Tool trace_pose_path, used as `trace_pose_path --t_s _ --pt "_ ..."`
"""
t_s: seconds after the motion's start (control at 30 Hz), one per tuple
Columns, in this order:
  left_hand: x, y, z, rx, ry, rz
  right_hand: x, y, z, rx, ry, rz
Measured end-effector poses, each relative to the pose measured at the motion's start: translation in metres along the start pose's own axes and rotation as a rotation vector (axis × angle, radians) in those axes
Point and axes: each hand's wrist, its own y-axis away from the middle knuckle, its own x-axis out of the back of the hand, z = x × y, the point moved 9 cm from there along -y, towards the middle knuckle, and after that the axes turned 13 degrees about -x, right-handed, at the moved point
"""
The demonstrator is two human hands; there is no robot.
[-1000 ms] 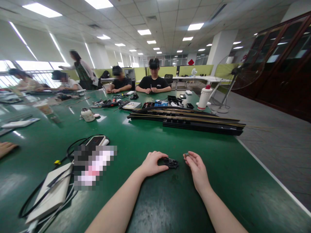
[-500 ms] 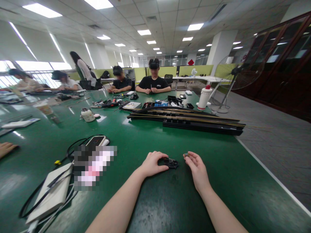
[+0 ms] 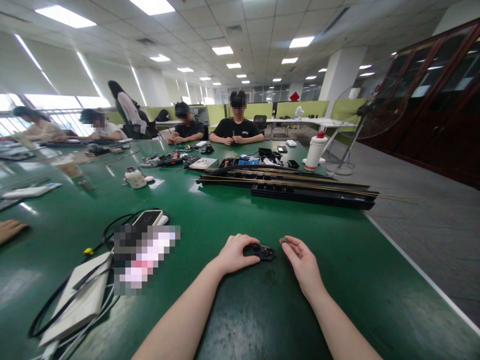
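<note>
My left hand (image 3: 236, 252) rests on the green table (image 3: 232, 215) with its fingers curled round the left end of a small black part (image 3: 263, 252), which lies flat in front of me. My right hand (image 3: 300, 260) sits just right of that part, thumb and forefinger pinched on a tiny dark piece (image 3: 284, 240) held a little above the table. The two hands are a few centimetres apart.
Long black rails with thin brass rods (image 3: 300, 187) lie across the table behind my hands. A white box (image 3: 80, 300) with black cables (image 3: 112, 227) and a phone (image 3: 148, 218) lie at left. A white flask (image 3: 315, 151) stands far right. Other people sit at the far end; another person's hand (image 3: 9, 230) shows at left.
My right hand has shifted slightly left toward the black part with its tiny piece. My left hand has not moved. A standing person at the far left has bent over.
</note>
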Motion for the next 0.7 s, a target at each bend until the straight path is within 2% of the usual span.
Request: trace_pose_path --t_s 0.3,0.57,0.7 --pt "0.002 0.000 0.003 0.003 0.003 -0.008 -0.014 0.003 0.000 0.083 0.226 -0.094" --pt "0.003 0.000 0.004 -0.008 0.008 0.011 -0.023 0.016 -0.010 0.230 0.438 -0.096" --pt "0.003 -0.001 0.004 -0.010 -0.007 0.011 -0.032 0.023 -0.018 0.353 0.538 -0.129"
